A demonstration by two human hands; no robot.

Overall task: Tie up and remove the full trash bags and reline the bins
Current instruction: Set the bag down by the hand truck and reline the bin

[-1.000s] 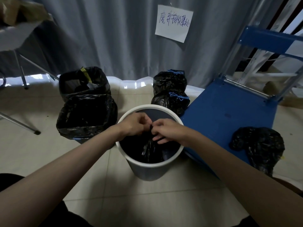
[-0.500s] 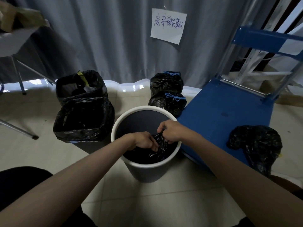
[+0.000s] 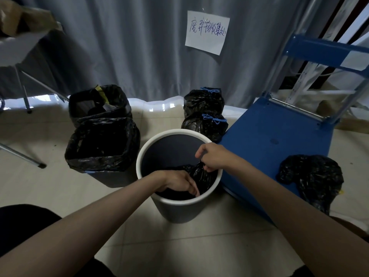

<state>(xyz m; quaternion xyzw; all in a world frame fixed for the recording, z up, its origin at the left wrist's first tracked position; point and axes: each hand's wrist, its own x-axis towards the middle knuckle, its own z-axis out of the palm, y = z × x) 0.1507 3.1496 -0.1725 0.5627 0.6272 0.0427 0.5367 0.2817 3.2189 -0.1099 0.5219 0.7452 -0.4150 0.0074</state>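
A round white bin (image 3: 180,209) stands on the tiled floor in front of me with a black trash bag (image 3: 200,176) low inside it. My right hand (image 3: 214,156) pinches the gathered top of that bag near the bin's right rim. My left hand (image 3: 179,181) reaches down inside the bin, fingers against the bag; its grip is partly hidden by the rim. Two tied black bags (image 3: 205,116) with blue drawstrings sit behind the bin. Two bins lined with black bags (image 3: 101,144) stand at the left.
A blue platform cart (image 3: 279,136) lies close on the right, with a crumpled black bag (image 3: 311,176) at its near corner. A grey curtain with a paper sign (image 3: 206,32) hangs behind. Metal table legs (image 3: 22,154) cross the floor at far left.
Both hands moved apart from the bin's centre. My left hand went lower into the bin; my right hand shifted right and up, pulling the bag's top.
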